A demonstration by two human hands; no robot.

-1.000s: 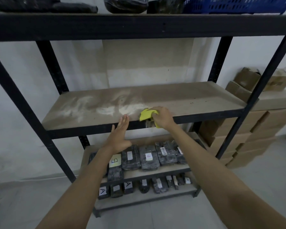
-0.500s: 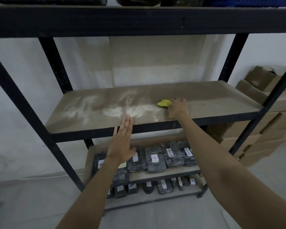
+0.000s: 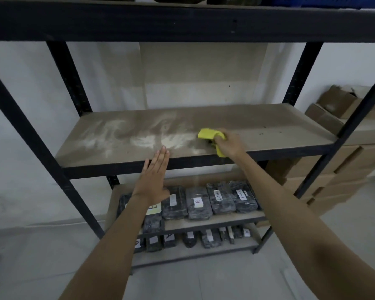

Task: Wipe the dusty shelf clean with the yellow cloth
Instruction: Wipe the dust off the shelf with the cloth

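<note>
The right hand [image 3: 227,144] grips the yellow cloth [image 3: 208,134] with curled fingers and presses it on the shelf [image 3: 268,124], so the cloth lies on the board under and just ahead of the grip, near the front edge. On the far side of the grip from the dust the board looks brown and mostly clean, with only a few dark specks, so I judge that part is done. Just beside the cloth, toward the other hand, the white dust [image 3: 160,140] begins and runs on well away to the end of the board; this is left. The left hand [image 3: 155,176] is flat with straight fingers, its tips at the front edge. Compared with one second ago, the cloth has moved from the front edge deeper onto the board.
</note>
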